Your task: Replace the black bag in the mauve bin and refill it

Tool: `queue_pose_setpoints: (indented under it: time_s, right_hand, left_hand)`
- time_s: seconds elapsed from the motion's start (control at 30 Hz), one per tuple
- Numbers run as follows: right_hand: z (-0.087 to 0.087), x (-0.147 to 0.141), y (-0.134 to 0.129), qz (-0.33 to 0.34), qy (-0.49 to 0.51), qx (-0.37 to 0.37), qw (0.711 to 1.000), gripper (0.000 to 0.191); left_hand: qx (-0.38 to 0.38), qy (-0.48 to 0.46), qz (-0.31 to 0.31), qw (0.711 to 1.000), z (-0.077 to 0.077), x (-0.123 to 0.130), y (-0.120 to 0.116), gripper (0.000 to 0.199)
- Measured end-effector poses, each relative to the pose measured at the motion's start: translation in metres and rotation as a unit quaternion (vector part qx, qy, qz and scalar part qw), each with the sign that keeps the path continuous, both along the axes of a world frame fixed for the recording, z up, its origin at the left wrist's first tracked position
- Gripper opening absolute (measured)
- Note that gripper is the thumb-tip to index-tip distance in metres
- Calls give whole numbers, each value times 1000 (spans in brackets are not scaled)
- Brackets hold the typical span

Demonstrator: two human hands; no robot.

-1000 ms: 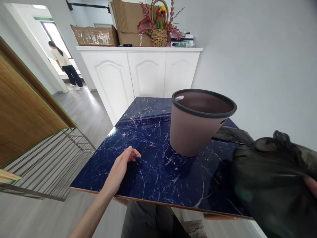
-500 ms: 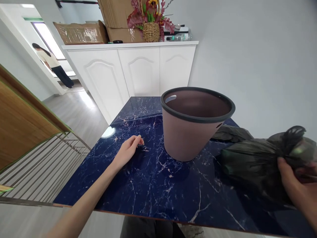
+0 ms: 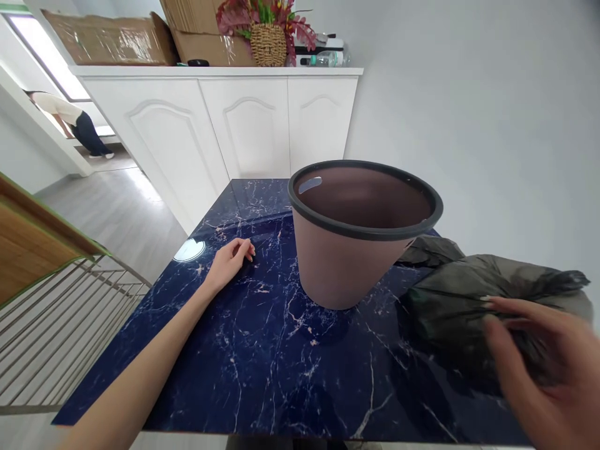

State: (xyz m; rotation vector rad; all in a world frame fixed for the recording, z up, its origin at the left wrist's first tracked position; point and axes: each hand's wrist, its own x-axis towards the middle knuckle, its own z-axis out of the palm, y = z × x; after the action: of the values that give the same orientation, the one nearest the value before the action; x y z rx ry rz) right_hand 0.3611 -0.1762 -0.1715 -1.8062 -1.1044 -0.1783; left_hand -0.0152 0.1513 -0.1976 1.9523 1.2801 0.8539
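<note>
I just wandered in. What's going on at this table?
Someone is working bare-handed at a blue marbled table. Their right hand, fingers apart, is at a bulging dark plastic bag on the table's right side; whether it touches the bag is hard to tell. The left hand is loosely curled at the table's left side, with nothing visible in it. Between the hands, a pinkish-brown bin with a dark rim stands upright.
</note>
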Motion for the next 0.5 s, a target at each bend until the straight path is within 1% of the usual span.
queue_pose_setpoints:
  time_s: [0.03, 0.1, 0.2, 0.3, 0.4, 0.43, 0.5]
  right_hand:
    - [0, -12, 9, 34, 43, 5, 998, 34]
    - [-5, -34, 28, 101, 152, 26, 983, 36]
    - [-22, -55, 57, 147, 258, 27, 955, 48]
    - [-35, -64, 86, 201, 355, 35, 912, 59]
    - [-37, -68, 114, 258, 423, 82, 865, 64]
    - [-36, -69, 122, 264, 437, 101, 854, 62]
    - [-37, -69, 138, 251, 465, 134, 838, 58]
  left_hand:
    - [0, -1, -1, 1000, -1, -2, 0, 59]
    - [0, 0, -6, 1000, -3, -5, -2, 57]
    - [2, 7, -13, 1000, -2, -7, -7, 54]
    - [6, 16, -11, 1000, 1, -7, -11, 54]
    - [11, 24, -10, 1000, 3, -5, -13, 55]
    - [12, 26, -11, 1000, 4, -5, -13, 55]
    - [15, 30, -12, 999, 5, -4, -14, 55]
